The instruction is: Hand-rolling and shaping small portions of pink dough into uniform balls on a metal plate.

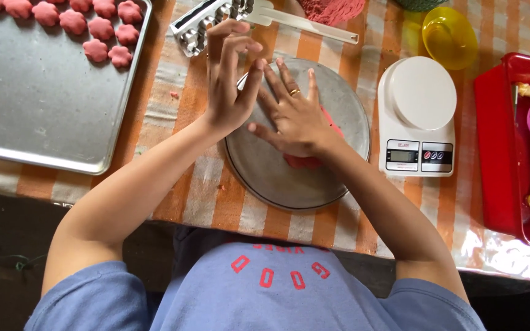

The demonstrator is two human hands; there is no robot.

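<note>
A round metal plate (265, 178) lies on the striped tablecloth in front of me. On it is a flattened piece of pink dough (305, 162), mostly hidden under my right hand (292, 116). That hand lies flat on the dough with its fingers spread and a ring on one finger. My left hand (231, 79) stands on its edge at the plate's upper left rim, fingers straight and close together, touching the right hand's fingertips. It holds nothing.
A metal baking tray (38, 116) at the left carries several flower-shaped pink pieces (96, 27). Behind the plate lie a metal mould (200, 27) with a white handle and a pink dough mound (332, 9). At the right are a white kitchen scale (417, 116), a yellow bowl (449, 37) and a red bin (498, 153) with utensils.
</note>
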